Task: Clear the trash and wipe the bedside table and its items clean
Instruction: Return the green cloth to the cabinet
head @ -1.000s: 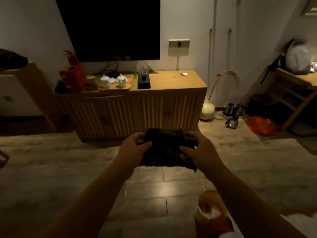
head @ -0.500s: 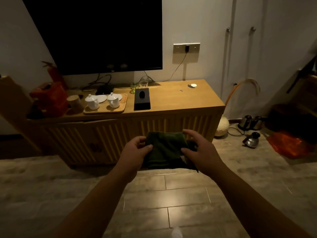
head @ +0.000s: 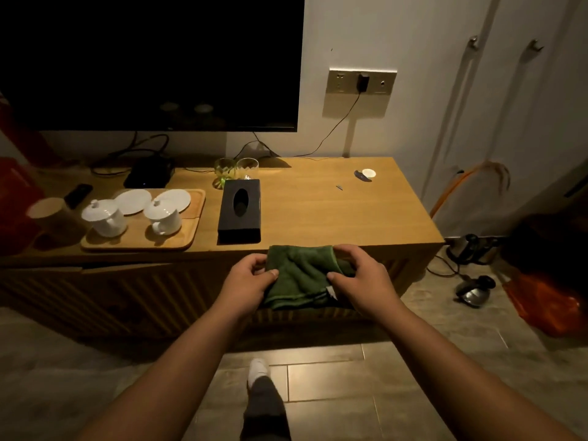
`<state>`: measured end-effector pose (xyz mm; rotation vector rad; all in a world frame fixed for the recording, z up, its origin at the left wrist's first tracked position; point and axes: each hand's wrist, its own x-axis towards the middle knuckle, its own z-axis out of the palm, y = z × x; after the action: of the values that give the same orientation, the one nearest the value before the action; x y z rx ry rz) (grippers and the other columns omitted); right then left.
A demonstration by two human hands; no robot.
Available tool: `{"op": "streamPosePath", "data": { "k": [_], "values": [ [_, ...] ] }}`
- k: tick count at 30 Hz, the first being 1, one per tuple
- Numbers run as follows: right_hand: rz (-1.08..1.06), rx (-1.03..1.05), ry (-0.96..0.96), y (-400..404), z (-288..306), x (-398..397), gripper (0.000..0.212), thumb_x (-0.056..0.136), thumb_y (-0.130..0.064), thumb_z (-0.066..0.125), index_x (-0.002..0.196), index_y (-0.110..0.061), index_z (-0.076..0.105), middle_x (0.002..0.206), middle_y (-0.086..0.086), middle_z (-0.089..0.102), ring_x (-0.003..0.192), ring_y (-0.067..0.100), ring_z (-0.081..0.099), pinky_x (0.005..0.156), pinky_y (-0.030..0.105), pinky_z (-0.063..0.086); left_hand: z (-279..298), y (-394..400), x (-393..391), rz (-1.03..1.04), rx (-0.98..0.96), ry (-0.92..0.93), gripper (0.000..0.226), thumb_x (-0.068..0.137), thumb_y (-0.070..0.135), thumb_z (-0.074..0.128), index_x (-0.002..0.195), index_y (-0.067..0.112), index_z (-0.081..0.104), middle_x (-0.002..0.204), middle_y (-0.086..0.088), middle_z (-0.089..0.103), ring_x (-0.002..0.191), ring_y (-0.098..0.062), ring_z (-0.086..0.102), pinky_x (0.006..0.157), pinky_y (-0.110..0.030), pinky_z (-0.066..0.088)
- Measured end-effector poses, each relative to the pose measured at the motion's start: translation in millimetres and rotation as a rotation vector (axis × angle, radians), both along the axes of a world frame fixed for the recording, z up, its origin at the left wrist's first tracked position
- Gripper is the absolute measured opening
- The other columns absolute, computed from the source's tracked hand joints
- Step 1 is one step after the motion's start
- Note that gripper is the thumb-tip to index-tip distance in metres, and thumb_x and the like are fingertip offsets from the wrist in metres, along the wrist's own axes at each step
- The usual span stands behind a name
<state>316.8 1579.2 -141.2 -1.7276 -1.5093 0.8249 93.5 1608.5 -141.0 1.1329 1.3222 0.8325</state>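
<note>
Before wooden cabinet (head: 334,211), hands hold folded green cloth (head: 299,275).

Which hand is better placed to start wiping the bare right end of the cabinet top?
Probably the right hand: it grips the green cloth on the side nearer the cabinet top's bare stretch; the left hand sits nearer the tissue box.

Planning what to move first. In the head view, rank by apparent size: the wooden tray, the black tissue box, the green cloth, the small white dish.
1. wooden tray, clearly largest.
2. green cloth and black tissue box: look alike; the cloth is nearer the camera and folded, so unranked.
3. small white dish, smallest, though farthest back.
</note>
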Motion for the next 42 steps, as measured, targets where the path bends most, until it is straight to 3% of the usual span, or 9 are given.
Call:
{"op": "streamPosePath", "data": {
  "k": [2, 8, 13, 21, 25, 31, 33, 36, 42],
  "values": [
    [-0.043, -0.016, -0.045, 47, -16, 2, 0.052, 0.082, -0.027, 0.074, 0.129, -0.032, 0.053, 0.114, -0.006, 0.066, 0.093, 0.002, 0.059, 0.072, 0.008, 0.046, -16, 54, 3, -0.039, -0.016, 0.024, 0.019, 0.092, 0.007, 0.060, 0.109, 0.016, 0.061, 0.101, -0.004, 0.069, 0.086, -0.012, 0.068, 0.062, -0.020, 0.054],
    [-0.128, -0.095, -0.093, 166, -60, 7, 0.047, 0.082, -0.026, 0.075, 0.126, -0.027, 0.057, 0.122, 0.002, 0.065, 0.109, 0.016, 0.060, 0.084, 0.026, 0.048, -58, 185, 15, -0.111, -0.039, 0.132, 0.014, 0.093, 0.012, 0.061, 0.099, 0.024, 0.058, 0.079, 0.005, 0.069, 0.062, 0.005, 0.065, 0.047, -0.009, 0.044],
    [-0.169, -0.173, -0.121, 235, -92, 18, 0.048, 0.082, -0.025, 0.075, 0.127, -0.025, 0.056, 0.119, 0.004, 0.065, 0.087, 0.008, 0.056, 0.077, 0.024, 0.046, -89, 258, 30, -0.143, -0.153, 0.170, 0.016, 0.094, 0.014, 0.059, 0.109, 0.017, 0.058, 0.091, -0.004, 0.072, 0.079, -0.017, 0.070, 0.060, -0.025, 0.051],
    [-0.117, -0.245, -0.176, 307, -152, 37, 0.048, 0.083, -0.021, 0.073, 0.127, -0.021, 0.056, 0.112, 0.005, 0.068, 0.077, 0.010, 0.055, 0.069, 0.023, 0.043, -156, 316, 63, -0.086, -0.184, 0.274, 0.023, 0.088, 0.005, 0.060, 0.100, 0.024, 0.053, 0.081, 0.004, 0.065, 0.067, -0.007, 0.061, 0.042, -0.008, 0.039],
    [-0.137, -0.291, -0.158, 327, -176, 49, 0.049, 0.082, -0.019, 0.072, 0.128, -0.020, 0.055, 0.110, 0.007, 0.068, 0.078, 0.015, 0.059, 0.070, 0.024, 0.044, -181, 331, 79, -0.067, -0.238, 0.295, 0.027, 0.085, 0.003, 0.060, 0.098, 0.026, 0.055, 0.087, 0.002, 0.068, 0.079, -0.014, 0.065, 0.058, -0.021, 0.048],
    [-0.132, -0.349, -0.163, 341, -196, 65, 0.049, 0.083, -0.015, 0.070, 0.129, -0.017, 0.053, 0.110, 0.009, 0.068, 0.083, 0.016, 0.059, 0.075, 0.022, 0.043, -203, 343, 93, -0.072, -0.199, 0.388, 0.033, 0.085, 0.003, 0.062, 0.112, 0.020, 0.055, 0.099, 0.000, 0.067, 0.081, -0.009, 0.061, 0.052, -0.006, 0.036],
    [-0.108, -0.365, -0.167, 342, -200, 69, 0.050, 0.084, -0.015, 0.070, 0.130, -0.015, 0.052, 0.112, 0.009, 0.068, 0.093, 0.021, 0.062, 0.078, 0.021, 0.042, -204, 341, 94, -0.104, -0.130, 0.459, 0.037, 0.084, 0.005, 0.063, 0.119, 0.016, 0.054, 0.107, -0.002, 0.064, 0.089, -0.012, 0.058, 0.060, -0.009, 0.035],
    [-0.086, -0.366, -0.171, 345, -201, 74, 0.051, 0.084, -0.018, 0.070, 0.131, -0.013, 0.051, 0.119, 0.009, 0.065, 0.107, 0.025, 0.060, 0.085, 0.024, 0.043, -203, 338, 97, -0.190, 0.026, 0.588, 0.048, 0.082, 0.005, 0.063, 0.128, 0.011, 0.051, 0.122, -0.009, 0.054, 0.109, -0.019, 0.052, 0.085, -0.007, 0.028],
    [-0.101, -0.335, -0.291, 348, -190, 84, 0.058, 0.086, -0.041, 0.062, 0.136, -0.020, 0.045, 0.137, -0.001, 0.052, 0.124, 0.025, 0.047, 0.093, 0.037, 0.044, -182, 344, 110, -0.354, 0.236, 0.783, 0.060, 0.088, 0.041, 0.055, 0.144, 0.030, 0.034, 0.155, 0.000, 0.024, 0.140, -0.019, 0.024, 0.107, -0.039, 0.035]
  ]
}}
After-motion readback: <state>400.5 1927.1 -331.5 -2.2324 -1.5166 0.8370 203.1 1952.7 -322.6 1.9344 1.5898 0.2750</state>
